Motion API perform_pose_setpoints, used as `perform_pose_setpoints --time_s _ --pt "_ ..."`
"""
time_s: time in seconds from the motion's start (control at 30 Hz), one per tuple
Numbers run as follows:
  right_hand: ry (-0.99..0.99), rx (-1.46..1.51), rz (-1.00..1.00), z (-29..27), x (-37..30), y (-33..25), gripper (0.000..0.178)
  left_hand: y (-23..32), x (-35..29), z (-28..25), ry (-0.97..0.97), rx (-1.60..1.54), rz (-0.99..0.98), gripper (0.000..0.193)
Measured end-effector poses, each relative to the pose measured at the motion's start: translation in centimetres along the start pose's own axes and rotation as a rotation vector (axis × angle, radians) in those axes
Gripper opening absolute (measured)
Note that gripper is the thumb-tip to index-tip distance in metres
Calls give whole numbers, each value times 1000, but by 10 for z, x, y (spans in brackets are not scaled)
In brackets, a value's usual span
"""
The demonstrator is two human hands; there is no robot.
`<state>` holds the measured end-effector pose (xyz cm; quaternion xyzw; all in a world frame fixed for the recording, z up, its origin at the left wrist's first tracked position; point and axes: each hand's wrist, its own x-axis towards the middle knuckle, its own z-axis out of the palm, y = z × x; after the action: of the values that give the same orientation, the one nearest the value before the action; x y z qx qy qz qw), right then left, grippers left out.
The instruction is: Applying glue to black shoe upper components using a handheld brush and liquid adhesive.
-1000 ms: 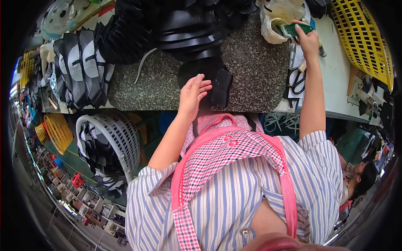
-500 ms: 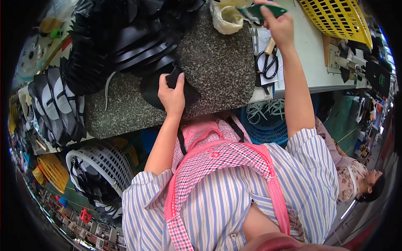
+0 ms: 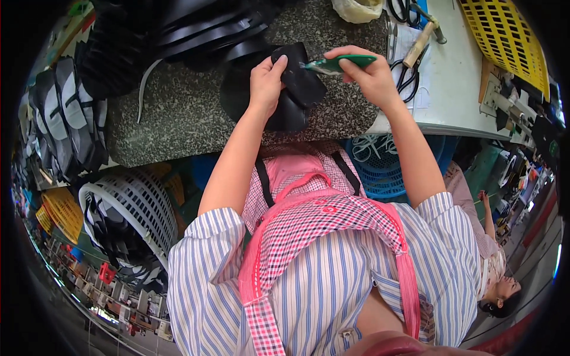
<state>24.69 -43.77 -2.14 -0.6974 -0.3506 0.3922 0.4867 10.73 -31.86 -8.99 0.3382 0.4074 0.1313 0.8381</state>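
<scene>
My left hand (image 3: pixel 266 86) pinches the edge of a black leather-like piece (image 3: pixel 309 86) and holds it over the speckled stone slab (image 3: pixel 178 127). In my right hand (image 3: pixel 373 77) is a green-handled brush (image 3: pixel 358 60), its whitish tip at the upper face of that piece. Whether the tip touches it I cannot tell. More black material (image 3: pixel 234 95) lies flat on the slab under and beside my left hand. Just beyond, a large pile of curved black pieces (image 3: pixel 208 38) covers the slab's far left. A pale, crusted pot (image 3: pixel 358 9) stands at the far edge of view.
Right of the slab lie a wooden-handled hammer (image 3: pixel 420 44) and black-handled scissors (image 3: pixel 409 84). A yellow basket (image 3: pixel 537 80) is at the far right. Grey-and-black pieces (image 3: pixel 68 113) stand at the left. Below the table are a white basket (image 3: pixel 151 204) and a blue basket (image 3: pixel 380 188). Someone sits at the right.
My right hand has come down and left from beside the pot, bringing the brush to the black piece. That piece, folded up in my left hand before, now lies opened out.
</scene>
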Motion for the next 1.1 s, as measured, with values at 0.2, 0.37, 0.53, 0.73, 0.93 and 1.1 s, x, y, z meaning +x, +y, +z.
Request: perform_pose_setpoints --time_s 0.2,0.37,0.53,0.73,0.93,1.1 --pt "100 -42 -135 11 24 5 14 -2 2 0 9 -67 -29 18" --pt "51 -231 30 9 15 -10 15 -5 -2 -7 14 -82 -22 18" --pt "207 -248 -124 19 37 0 19 -3 2 3 -14 -83 -14 18" --pt "105 -80 40 10 30 -5 18 -4 2 -1 16 -55 2 18" --pt "-111 -286 235 -6 21 -1 19 -2 1 -2 12 -66 3 19" --pt "143 68 -45 9 30 -9 16 -5 2 -1 6 -96 -2 17"
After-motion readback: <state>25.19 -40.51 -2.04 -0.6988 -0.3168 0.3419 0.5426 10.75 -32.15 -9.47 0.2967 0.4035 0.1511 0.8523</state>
